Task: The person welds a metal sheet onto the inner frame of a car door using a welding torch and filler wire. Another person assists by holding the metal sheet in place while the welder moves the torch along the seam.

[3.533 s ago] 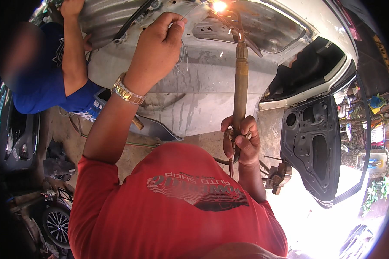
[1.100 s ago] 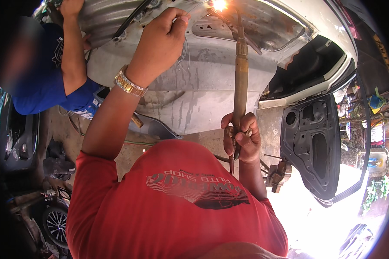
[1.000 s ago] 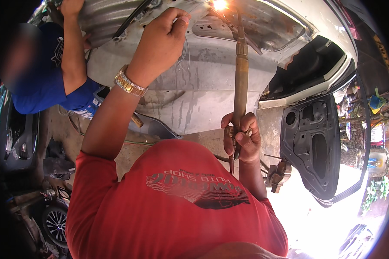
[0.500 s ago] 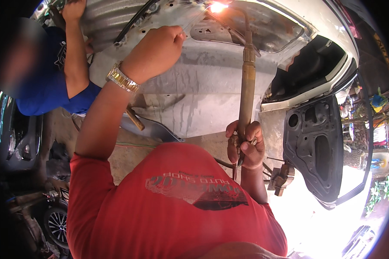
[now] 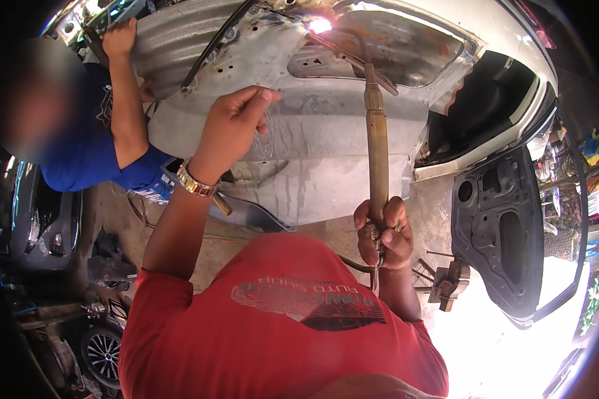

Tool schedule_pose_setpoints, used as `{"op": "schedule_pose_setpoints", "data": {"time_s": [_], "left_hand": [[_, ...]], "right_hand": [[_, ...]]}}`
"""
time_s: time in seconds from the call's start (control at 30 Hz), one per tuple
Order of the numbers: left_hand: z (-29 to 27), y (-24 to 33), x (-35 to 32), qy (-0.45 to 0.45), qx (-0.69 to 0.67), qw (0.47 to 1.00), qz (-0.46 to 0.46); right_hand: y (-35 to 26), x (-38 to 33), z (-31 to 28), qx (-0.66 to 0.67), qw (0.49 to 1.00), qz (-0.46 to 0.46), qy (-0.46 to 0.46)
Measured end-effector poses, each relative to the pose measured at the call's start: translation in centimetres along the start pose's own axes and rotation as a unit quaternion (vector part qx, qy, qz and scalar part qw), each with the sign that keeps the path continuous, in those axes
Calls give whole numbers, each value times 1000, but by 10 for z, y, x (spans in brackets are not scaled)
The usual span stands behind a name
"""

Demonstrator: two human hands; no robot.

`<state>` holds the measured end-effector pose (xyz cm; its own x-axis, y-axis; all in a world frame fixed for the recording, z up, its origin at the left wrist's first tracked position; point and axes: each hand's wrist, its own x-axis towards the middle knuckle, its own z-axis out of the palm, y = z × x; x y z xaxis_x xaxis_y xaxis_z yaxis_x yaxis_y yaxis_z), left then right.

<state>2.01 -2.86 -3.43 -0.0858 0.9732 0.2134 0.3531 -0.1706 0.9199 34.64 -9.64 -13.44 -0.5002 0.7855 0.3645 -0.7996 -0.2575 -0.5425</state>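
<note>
Outdoor auto yard, concrete ground. White car body (image 5: 353,126) raised; black door panel (image 5: 506,233) leaning alongside. Right hand (image 5: 383,233): fingers wrapped tight round torch (image 5: 377,153) handle, flame (image 5: 319,25) at rusty seam. Left hand (image 5: 236,123): fingers pinching thin filler wire (image 5: 265,136), against panel. Co-worker's hand (image 5: 118,40) steadies body. Advice: keep flame on seam, feed wire steadily, hand clear of heat.

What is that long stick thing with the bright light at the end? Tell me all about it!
It is a welding torch, a long, slim, brass-coloured metal tube. The right hand wraps around its lower end, where hoses trail off below. It stands nearly upright, and thin pipes at its top bend left to a bright white flame against the rusty grey car body panel. The left hand does not touch it.
</note>
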Motion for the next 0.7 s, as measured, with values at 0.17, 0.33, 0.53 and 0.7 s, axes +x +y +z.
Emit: {"op": "schedule_pose_setpoints", "data": {"time_s": [0.17,0.33,0.53,0.7], "left_hand": [[16,-21,1,-49,-453,879,-138],[36,-33,-5,-23,-437,891,-124],[39,-16,-4,55,-284,955,-65],[37,-15,-4,78,-127,989,19]], "right_hand": [[-3,7,-3,27,1000,12,-4],[-3,11,-5,15,1000,9,1],[-5,13,-6,16,1000,8,5],[-4,16,-6,20,1000,9,8]]}}
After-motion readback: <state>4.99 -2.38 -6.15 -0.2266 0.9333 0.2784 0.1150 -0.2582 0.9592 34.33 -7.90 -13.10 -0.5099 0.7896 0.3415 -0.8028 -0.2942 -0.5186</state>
